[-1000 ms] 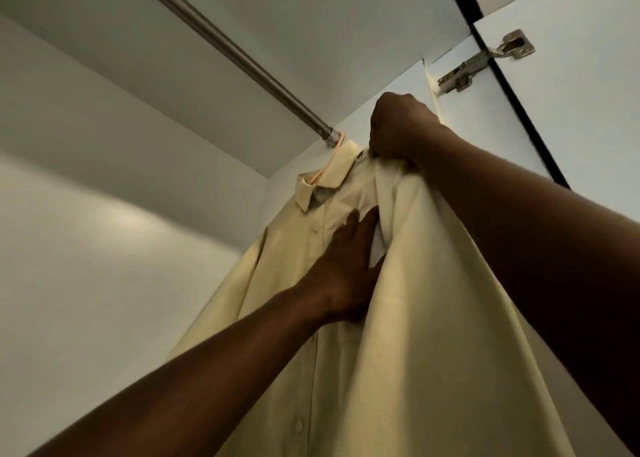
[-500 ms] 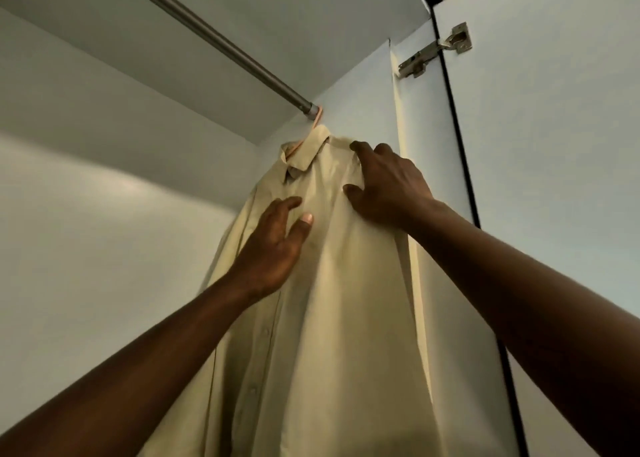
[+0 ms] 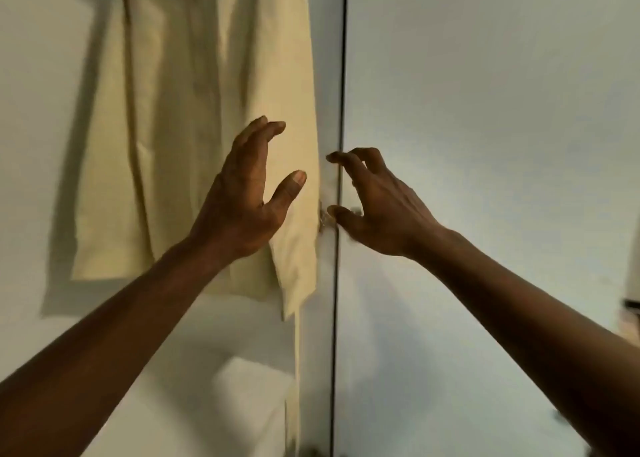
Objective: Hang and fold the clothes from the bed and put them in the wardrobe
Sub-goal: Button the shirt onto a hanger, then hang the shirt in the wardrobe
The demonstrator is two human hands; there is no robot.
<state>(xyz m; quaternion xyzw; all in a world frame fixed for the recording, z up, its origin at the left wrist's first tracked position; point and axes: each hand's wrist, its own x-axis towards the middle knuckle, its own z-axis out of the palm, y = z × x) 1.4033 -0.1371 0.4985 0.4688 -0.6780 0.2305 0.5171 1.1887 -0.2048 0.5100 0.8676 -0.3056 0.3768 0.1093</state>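
Head view: left hand [image 3: 242, 197] spread wide, right hand [image 3: 377, 207] loosely curled, both empty, now off the pale yellow shirt [image 3: 194, 110]; hanging step looks done.

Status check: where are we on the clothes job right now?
Done: the pale yellow shirt hangs inside the wardrobe. In hand: nothing; the left hand and right hand are both empty, the right beside the door. Left: the bed is out of view, so remaining clothes cannot be counted.
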